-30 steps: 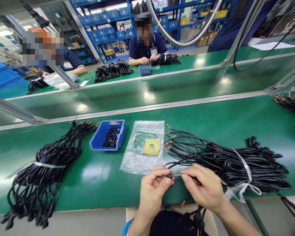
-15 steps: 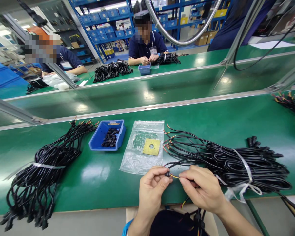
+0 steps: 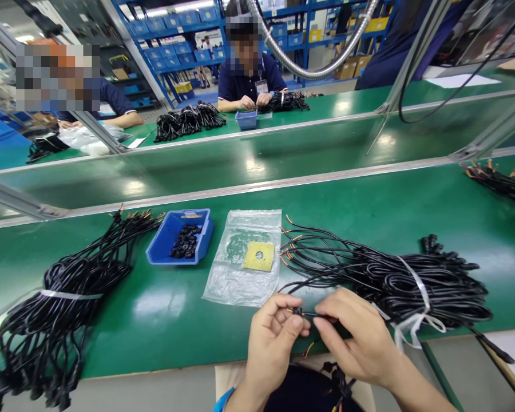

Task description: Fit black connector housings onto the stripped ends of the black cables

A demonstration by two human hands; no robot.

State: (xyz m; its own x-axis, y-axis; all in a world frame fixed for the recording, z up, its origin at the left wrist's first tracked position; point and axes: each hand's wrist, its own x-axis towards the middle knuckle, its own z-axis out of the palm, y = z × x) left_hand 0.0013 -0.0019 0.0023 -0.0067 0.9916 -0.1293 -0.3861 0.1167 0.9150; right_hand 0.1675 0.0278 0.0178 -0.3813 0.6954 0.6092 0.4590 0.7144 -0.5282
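Observation:
My left hand (image 3: 274, 337) pinches a small black plastic part (image 3: 297, 311) between thumb and fingers, above the table's front edge. A thin black cable (image 3: 311, 314) runs from that part to the right, and a bit of yellow wire shows at the part's left side. My right hand (image 3: 356, 335) has its thumb and forefinger around this cable, just right of the part; the fingertips partly hide the grip. Close behind my right hand lies a bundle of black cables (image 3: 438, 292), tied with a white strap, its stripped wire ends pointing left.
A clear zip bag (image 3: 223, 283) with a yellow square card (image 3: 253, 262) lies mid-table. Left of it stands a blue bin (image 3: 154, 252) of small black parts (image 3: 185, 241). Another tied cable bundle (image 3: 81, 269) lies far left. Across the divider, two people sit at work.
Black cable now spans between my hands where yellow wire was; yellow now shows left of the small part. My right hand's fingers have loosened slightly apart. The view has shifted a little.

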